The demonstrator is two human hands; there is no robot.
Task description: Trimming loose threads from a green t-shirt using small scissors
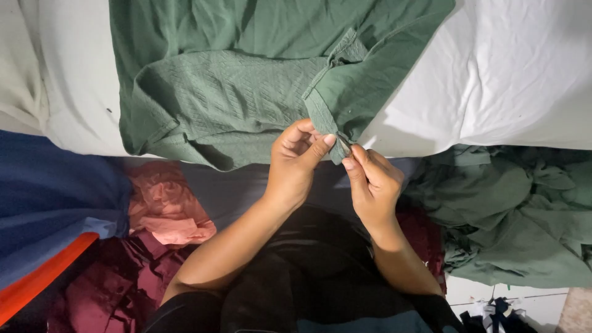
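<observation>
The green textured cotton garment (234, 92) lies spread on the white sheet (512, 74), its narrow folded band (320, 114) running down from the middle of the cloth to the sheet's near edge. Both hands meet at that lower end. The left hand (296, 163) pinches the band between thumb and fingers, just left of it. The right hand (370, 182) touches it from below and to the right, its grip clenched on a small dark tool (344, 145) (possibly a thread clipper; too small to tell). Loose green cloth (518, 216) is heaped to the right.
</observation>
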